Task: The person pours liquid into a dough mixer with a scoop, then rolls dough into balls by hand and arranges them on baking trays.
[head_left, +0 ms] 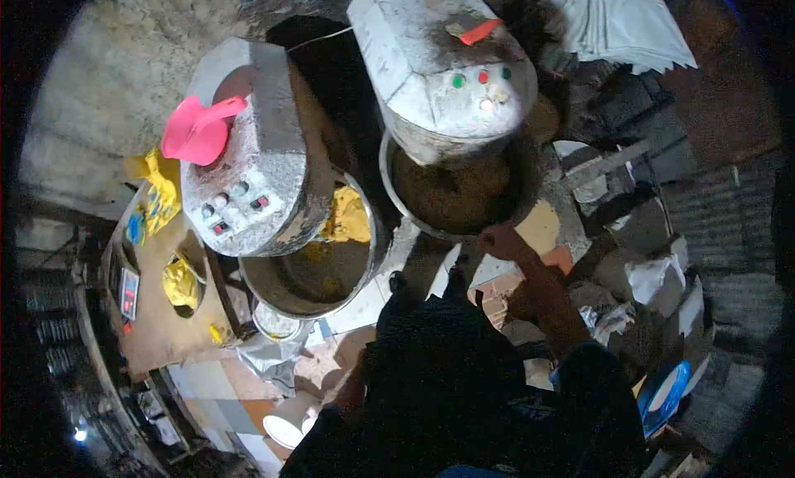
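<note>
Grey metal forms the bowl set beneath the right machine, presumably so the machine can work inside it, and our right hand curls at the bowl's near edge, well apart from our left hand, though we cannot tell either one's grip.

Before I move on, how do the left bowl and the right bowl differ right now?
The left bowl holds a bright yellow mass toward its back right; the right bowl shows only a dull brownish interior. The right hand is by the right bowl's near rim, touching or not I can't tell; no hand is at the left bowl. Both are round and wide, each partly covered by a whitish machine head.
</note>
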`<state>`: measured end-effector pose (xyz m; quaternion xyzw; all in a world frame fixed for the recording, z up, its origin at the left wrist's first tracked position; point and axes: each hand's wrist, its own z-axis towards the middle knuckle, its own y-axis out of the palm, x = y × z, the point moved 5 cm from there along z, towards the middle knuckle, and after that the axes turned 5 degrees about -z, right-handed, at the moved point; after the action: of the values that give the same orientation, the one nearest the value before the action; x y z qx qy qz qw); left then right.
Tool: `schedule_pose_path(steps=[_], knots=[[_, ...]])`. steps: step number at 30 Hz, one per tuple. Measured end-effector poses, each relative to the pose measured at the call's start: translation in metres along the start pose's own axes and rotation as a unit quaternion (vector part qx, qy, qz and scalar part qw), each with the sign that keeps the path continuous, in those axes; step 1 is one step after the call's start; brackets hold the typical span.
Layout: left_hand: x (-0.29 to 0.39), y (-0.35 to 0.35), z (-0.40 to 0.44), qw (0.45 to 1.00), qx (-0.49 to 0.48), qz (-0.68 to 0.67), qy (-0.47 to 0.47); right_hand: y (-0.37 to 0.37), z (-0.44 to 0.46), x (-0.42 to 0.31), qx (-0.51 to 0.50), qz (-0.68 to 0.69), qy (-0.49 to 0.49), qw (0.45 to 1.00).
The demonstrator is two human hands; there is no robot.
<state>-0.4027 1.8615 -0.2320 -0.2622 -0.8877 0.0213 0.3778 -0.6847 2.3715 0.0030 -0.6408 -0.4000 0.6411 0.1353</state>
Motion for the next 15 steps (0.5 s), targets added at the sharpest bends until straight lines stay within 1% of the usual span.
schedule_pose_path(steps=[1,3,4,6,8,10,12,14,15], knots=[[0.003,0.01,-0.004,1.0,0.009,-0.012,-0.002,-0.036,0.023,-0.043,-0.056,-0.023,0.053,0.997],[0.005,0.019,-0.01,0.999,0.028,-0.04,-0.011,-0.059,0.073,-0.083,0.06,-0.073,-0.046,0.994],[0.006,0.023,-0.013,0.997,0.04,-0.058,-0.016,-0.065,0.095,-0.105,0.056,-0.075,-0.065,0.993],[0.009,0.02,-0.02,0.992,0.066,-0.099,-0.029,-0.098,0.128,-0.182,0.149,-0.004,-0.099,0.984],[0.002,0.022,-0.023,0.984,0.089,-0.149,-0.044,-0.115,0.163,-0.243,0.203,0.089,-0.122,0.968],[-0.005,0.02,-0.024,0.972,0.115,-0.198,-0.056,-0.138,0.197,-0.31,0.274,0.083,-0.217,0.933],[-0.014,0.021,-0.027,0.958,0.135,-0.241,-0.068,-0.147,0.252,-0.359,0.262,0.17,-0.258,0.914],[-0.025,0.024,-0.03,0.942,0.155,-0.287,-0.079,-0.151,0.291,-0.423,0.225,0.072,-0.329,0.914],[-0.031,0.029,-0.032,0.933,0.163,-0.31,-0.083,-0.144,0.31,-0.45,0.21,-0.054,-0.323,0.921]])
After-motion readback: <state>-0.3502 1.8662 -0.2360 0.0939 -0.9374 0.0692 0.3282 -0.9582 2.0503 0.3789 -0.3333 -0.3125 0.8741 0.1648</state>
